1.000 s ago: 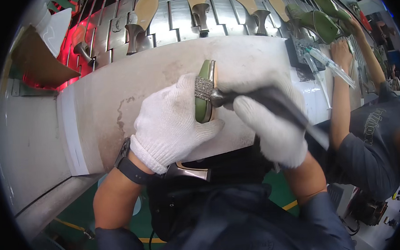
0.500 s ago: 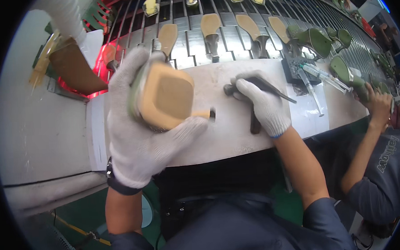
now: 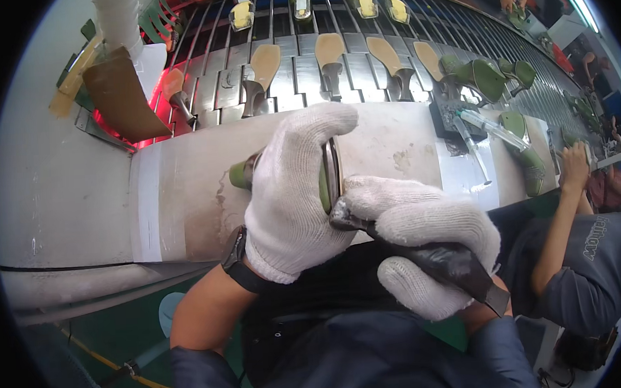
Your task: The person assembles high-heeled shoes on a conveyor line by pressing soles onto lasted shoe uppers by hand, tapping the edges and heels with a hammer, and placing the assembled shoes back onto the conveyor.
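a: working the edge of a green shoe right now. left hand, white knit glove, is wrapped around it, fingers pressed tight over the upper, holding it just above the near edge of the pale work table. only the green toe end and a strip of sole rim show past the glove.

b: right side?

a: right hand, also gloved, is closed in a fist on a dark-handled tool. its tip sits against the sole rim, touching. looks like trimming or scraping along the sole line, but i can't tell the tip type, it's hidden between the two gloves.

b: next move needs what?

a: my guess: turn the shoe in the left palm so a fresh stretch of rim meets the tip, keeping the tool angle shallow. left fingers sit very near the tip, so a slip is the risk.

b: surroundings?

a: far side is a slatted metal conveyor carrying tan insoles on lasts, more green shoes far right. a clear syringe-like applicator lies on the table to the right, well apart from the hands. a co-worker's arm reaches in at the right near another green shoe. brown scoop-shaped piece far left.

b: anything blocking?

a: nothing between hands and table. co-worker is close on the right, so elbow room there is tight.
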A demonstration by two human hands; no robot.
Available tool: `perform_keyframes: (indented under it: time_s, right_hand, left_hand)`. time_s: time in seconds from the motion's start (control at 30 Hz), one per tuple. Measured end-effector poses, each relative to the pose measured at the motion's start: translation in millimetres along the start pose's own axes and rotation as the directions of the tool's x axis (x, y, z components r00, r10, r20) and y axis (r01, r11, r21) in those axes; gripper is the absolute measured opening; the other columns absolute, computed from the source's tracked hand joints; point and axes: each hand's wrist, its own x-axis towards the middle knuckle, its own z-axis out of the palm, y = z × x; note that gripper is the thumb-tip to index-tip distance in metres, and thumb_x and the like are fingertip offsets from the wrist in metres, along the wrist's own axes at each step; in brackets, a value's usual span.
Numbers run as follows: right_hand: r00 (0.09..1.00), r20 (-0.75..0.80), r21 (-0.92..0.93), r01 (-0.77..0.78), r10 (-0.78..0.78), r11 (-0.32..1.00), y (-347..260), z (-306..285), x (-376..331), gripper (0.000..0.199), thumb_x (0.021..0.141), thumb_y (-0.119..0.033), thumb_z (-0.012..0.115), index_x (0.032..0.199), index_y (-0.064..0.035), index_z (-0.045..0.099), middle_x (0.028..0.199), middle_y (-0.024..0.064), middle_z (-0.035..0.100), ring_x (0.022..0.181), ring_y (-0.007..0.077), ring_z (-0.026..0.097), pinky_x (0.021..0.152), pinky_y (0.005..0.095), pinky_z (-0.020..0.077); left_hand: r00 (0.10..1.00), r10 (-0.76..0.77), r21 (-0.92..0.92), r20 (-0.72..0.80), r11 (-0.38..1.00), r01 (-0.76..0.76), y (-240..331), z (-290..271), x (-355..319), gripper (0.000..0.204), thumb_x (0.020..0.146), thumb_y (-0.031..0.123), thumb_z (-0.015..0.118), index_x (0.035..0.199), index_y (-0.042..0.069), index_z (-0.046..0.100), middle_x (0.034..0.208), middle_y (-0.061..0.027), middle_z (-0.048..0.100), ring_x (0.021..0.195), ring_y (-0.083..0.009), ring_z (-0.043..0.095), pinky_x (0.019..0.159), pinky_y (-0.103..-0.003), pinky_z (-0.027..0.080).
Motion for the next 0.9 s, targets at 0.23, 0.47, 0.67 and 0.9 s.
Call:
perform_keyframes:
  time_s: [0.23, 0.47, 0.67, 0.9]
  right_hand:
    - [0.882, -0.069, -0.004, -0.467, 0.466, 0.884, -25.6, -4.8, 25.1, 0.040, 0.095, -0.017, 0.086, 0.124, 0.0018, 0.066, 0.133, 0.0260, 0.074, 0.128, 0.0361, 0.072, 0.112, 0.0496, 0.0578]
    - [0.961, -0.045, 0.148, -0.262, 0.271, 0.954, -11.1, -5.3, 49.7, 0.034, 0.098, -0.014, 0.081, 0.117, 0.0074, 0.064, 0.124, 0.0306, 0.077, 0.114, 0.0349, 0.078, 0.102, 0.0480, 0.0638]
    - [0.891, -0.044, 0.480, -0.378, 0.452, 0.792, 18.9, 37.6, -28.1, 0.027, 0.104, 0.004, 0.070, 0.130, 0.0039, 0.065, 0.129, 0.0198, 0.076, 0.122, 0.0271, 0.075, 0.109, 0.0417, 0.0599]
    - [0.754, -0.170, 0.582, -0.443, 0.635, 0.682, 59.0, 73.9, -74.8, 0.023, 0.104, -0.001, 0.069, 0.126, 0.0065, 0.068, 0.118, 0.0199, 0.081, 0.110, 0.0245, 0.080, 0.100, 0.0394, 0.0641]
  left_hand:
    - [0.999, 0.035, -0.025, 0.006, 0.999, -0.035, 1.4, -2.0, -8.5, 0.066, 0.067, -0.005, 0.083, 0.130, 0.000, 0.065, 0.123, -0.0197, 0.070, 0.112, -0.0447, 0.071, 0.100, -0.051, 0.058]
    - [0.996, 0.082, 0.112, -0.045, 0.991, -0.077, 7.6, -1.1, -31.3, 0.079, 0.070, -0.005, 0.081, 0.144, -0.008, 0.055, 0.123, -0.0240, 0.068, 0.113, -0.0474, 0.069, 0.100, -0.054, 0.056]
    - [0.992, 0.061, 0.468, 0.114, 0.877, -0.108, -9.9, -10.2, -99.3, 0.081, 0.092, 0.041, 0.083, 0.149, -0.005, 0.049, 0.145, -0.0284, 0.062, 0.135, -0.0482, 0.062, 0.120, -0.067, 0.039]
    - [0.976, 0.111, 0.689, 0.188, 0.693, -0.212, -47.9, -16.1, -145.7, 0.098, 0.092, 0.046, 0.084, 0.163, -0.002, 0.036, 0.155, -0.0299, 0.054, 0.144, -0.0496, 0.055, 0.128, -0.066, 0.031]
